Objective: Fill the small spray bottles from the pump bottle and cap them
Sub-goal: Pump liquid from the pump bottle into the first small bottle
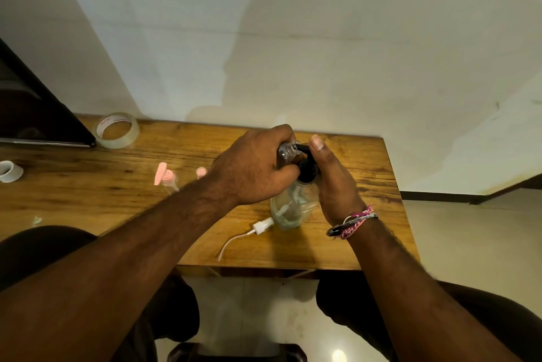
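Left hand (252, 168) gripped the small spray bottle (289, 150) at the nozzle; right hand (331, 180) wrapped the pump bottle (293, 209). Any misalignment probably meant spills.

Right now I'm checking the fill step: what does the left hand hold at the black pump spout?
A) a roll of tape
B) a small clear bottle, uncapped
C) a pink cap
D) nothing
B: the left hand grips a small clear bottle, its open neck held at the black spout of the pump bottle.
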`<action>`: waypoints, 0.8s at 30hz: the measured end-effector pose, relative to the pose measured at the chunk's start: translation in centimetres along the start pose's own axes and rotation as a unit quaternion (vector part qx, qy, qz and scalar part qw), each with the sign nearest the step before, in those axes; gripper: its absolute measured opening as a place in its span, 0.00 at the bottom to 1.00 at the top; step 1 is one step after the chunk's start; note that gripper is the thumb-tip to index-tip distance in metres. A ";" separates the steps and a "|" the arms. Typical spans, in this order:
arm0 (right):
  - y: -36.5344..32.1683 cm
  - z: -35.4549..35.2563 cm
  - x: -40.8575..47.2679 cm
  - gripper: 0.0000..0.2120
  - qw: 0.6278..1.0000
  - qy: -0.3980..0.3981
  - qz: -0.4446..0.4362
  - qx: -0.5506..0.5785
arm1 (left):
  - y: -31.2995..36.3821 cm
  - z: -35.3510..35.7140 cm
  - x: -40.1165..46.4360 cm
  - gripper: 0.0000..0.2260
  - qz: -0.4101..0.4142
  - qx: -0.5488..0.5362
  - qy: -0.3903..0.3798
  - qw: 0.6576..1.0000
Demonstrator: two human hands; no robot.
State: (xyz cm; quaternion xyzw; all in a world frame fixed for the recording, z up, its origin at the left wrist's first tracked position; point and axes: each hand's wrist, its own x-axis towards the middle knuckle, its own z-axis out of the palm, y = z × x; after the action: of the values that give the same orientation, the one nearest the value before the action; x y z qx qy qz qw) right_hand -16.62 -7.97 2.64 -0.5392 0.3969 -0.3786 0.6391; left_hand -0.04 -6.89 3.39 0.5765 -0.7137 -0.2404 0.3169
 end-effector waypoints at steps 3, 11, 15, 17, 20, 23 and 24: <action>0.0 0.2 0.1 0.24 1.000 0.019 0.002 -0.017 | 0.0 0.1 0.1 0.09 -0.008 -0.001 -0.002 1.000; 0.1 0.2 0.1 0.21 0.999 0.033 0.003 -0.014 | 0.0 0.1 0.1 0.09 -0.001 0.000 -0.003 1.000; 0.1 0.0 0.2 0.17 1.000 0.023 0.009 0.003 | -0.2 0.1 -0.1 0.09 0.008 0.003 -0.006 1.000; 0.1 0.0 0.3 0.19 1.000 0.028 0.007 0.005 | -0.2 0.1 -0.1 0.09 0.010 0.005 -0.006 1.000; 0.0 0.0 0.3 0.15 0.999 0.040 0.007 -0.010 | -0.4 0.1 -0.1 0.09 0.014 0.012 -0.008 1.000; 0.1 -0.2 0.3 0.17 0.999 0.041 0.002 -0.026 | -0.5 0.1 -0.2 0.10 0.016 0.015 -0.007 1.000; 0.1 -0.3 0.3 0.17 0.999 0.041 -0.002 -0.031 | -0.5 0.1 -0.2 0.10 0.016 0.016 -0.008 1.000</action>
State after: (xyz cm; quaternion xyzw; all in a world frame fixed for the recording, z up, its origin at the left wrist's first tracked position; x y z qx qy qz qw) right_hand -16.72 -8.34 2.43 -0.5436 0.4329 -0.3894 0.6045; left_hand 0.26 -6.81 2.91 0.5684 -0.7292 -0.2283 0.3052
